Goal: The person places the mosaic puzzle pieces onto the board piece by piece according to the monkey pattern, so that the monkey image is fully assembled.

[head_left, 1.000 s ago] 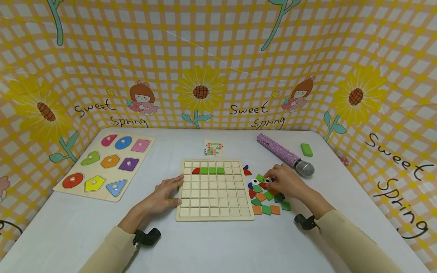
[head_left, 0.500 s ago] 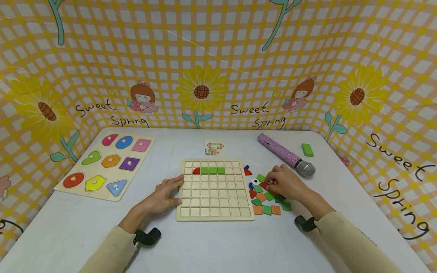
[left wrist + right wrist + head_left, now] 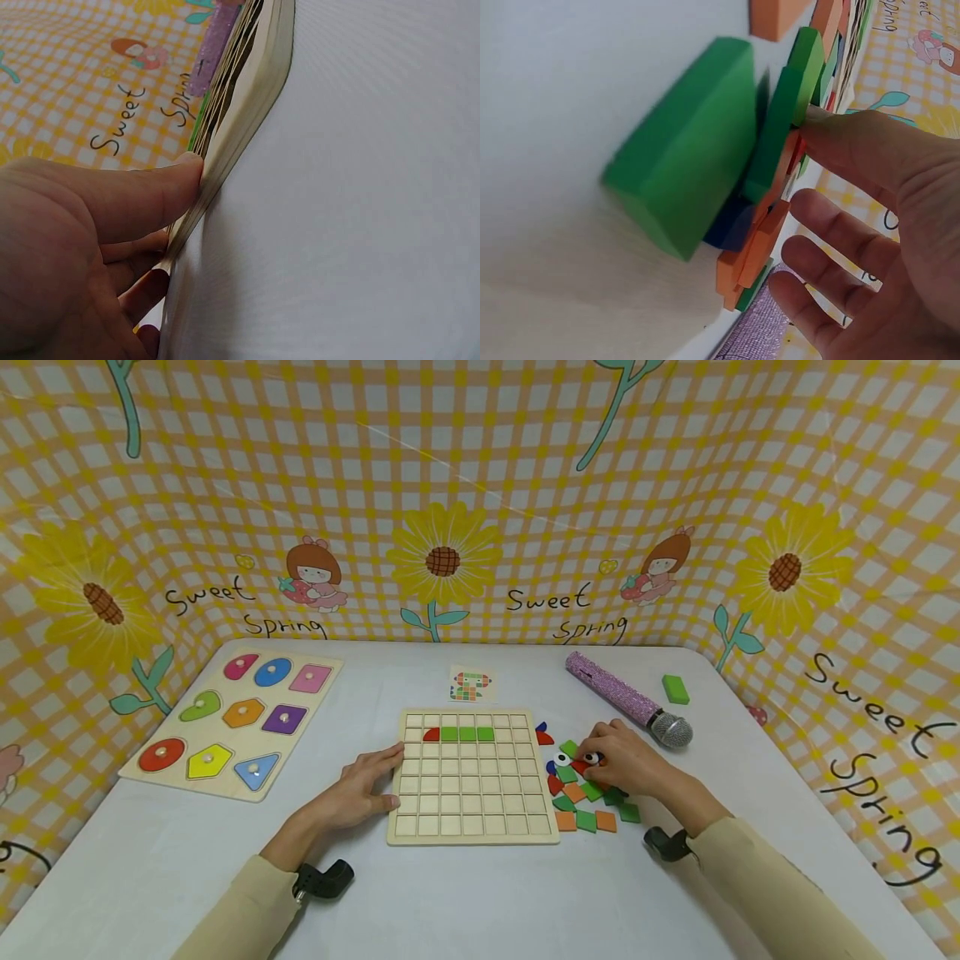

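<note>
A wooden grid board lies mid-table, with a red quarter-round tile and several green square tiles in one upper row. My left hand rests at the board's left edge. In the left wrist view its straight thumb presses the board's side. My right hand reaches into a loose pile of coloured tiles right of the board, beside an eye tile. In the right wrist view its thumb touches the pile; the index fingertip is hidden, so I cannot tell whether it pinches one.
A picture card lies behind the board. Back right are a glittery purple microphone and a green block. A knobbed shape puzzle lies at left. Patterned cloth rises behind the table.
My right hand has shifted slightly among the tiles. The eye tile by its fingertips, covered half a second ago, shows again. A green tile there has moved a little left. My left hand stays put.
</note>
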Demonstrator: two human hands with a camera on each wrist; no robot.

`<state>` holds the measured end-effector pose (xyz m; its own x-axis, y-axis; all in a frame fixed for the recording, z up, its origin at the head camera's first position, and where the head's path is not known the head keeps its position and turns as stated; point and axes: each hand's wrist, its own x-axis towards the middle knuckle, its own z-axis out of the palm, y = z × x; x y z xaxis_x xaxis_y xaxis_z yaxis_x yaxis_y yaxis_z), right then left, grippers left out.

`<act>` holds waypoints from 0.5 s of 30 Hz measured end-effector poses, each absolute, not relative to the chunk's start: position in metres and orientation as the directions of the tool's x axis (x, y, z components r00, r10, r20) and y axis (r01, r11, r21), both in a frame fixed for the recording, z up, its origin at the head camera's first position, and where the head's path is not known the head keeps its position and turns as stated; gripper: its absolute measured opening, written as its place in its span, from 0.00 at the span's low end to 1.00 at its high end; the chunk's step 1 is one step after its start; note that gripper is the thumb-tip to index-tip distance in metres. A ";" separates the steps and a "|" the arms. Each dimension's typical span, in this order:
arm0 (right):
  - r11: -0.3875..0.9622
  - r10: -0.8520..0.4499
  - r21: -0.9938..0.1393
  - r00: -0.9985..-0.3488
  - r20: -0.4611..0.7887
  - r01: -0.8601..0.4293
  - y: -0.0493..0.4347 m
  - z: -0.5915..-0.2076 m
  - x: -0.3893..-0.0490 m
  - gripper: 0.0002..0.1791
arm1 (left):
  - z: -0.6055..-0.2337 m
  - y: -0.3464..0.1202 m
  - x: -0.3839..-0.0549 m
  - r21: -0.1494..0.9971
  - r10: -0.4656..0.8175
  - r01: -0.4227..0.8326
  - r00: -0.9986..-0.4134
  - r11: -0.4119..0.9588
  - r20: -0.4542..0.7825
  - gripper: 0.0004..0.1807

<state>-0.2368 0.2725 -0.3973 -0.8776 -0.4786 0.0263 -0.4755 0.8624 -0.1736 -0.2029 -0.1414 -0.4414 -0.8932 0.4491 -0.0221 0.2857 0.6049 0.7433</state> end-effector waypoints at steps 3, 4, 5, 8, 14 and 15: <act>0.860 -0.488 -0.173 -0.873 -0.002 -0.480 0.272 -0.395 -0.238 0.11 | -0.441 -0.141 -0.203 0.742 0.449 0.285 -0.893 0.606 -0.024 0.39; 0.858 -0.493 -0.172 -0.870 -0.009 -0.484 0.272 -0.394 -0.238 0.11 | -0.440 -0.141 -0.203 0.744 0.448 0.282 -0.894 0.605 -0.026 0.39; 0.855 -0.499 -0.173 -0.867 -0.013 -0.489 0.271 -0.393 -0.238 0.11 | -0.440 -0.142 -0.203 0.745 0.448 0.281 -0.894 0.605 -0.026 0.38; 0.844 -0.518 -0.172 -0.855 -0.016 -0.508 0.271 -0.393 -0.239 0.11 | -0.440 -0.142 -0.202 0.752 0.449 0.276 -0.893 0.598 -0.029 0.38; 0.840 -0.525 -0.169 -0.851 -0.010 -0.516 0.272 -0.396 -0.241 0.11 | -0.440 -0.142 -0.202 0.750 0.453 0.283 -0.891 0.598 -0.025 0.39; 0.842 -0.520 -0.172 -0.854 -0.008 -0.511 0.272 -0.397 -0.242 0.11 | -0.440 -0.142 -0.202 0.748 0.454 0.285 -0.891 0.600 -0.025 0.39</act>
<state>-0.2416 0.2724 -0.3972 -0.8544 -0.5196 -0.0080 -0.5107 0.8424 -0.1719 -0.2022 -0.1419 -0.4401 -0.8906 0.4541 -0.0250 0.2848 0.5998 0.7478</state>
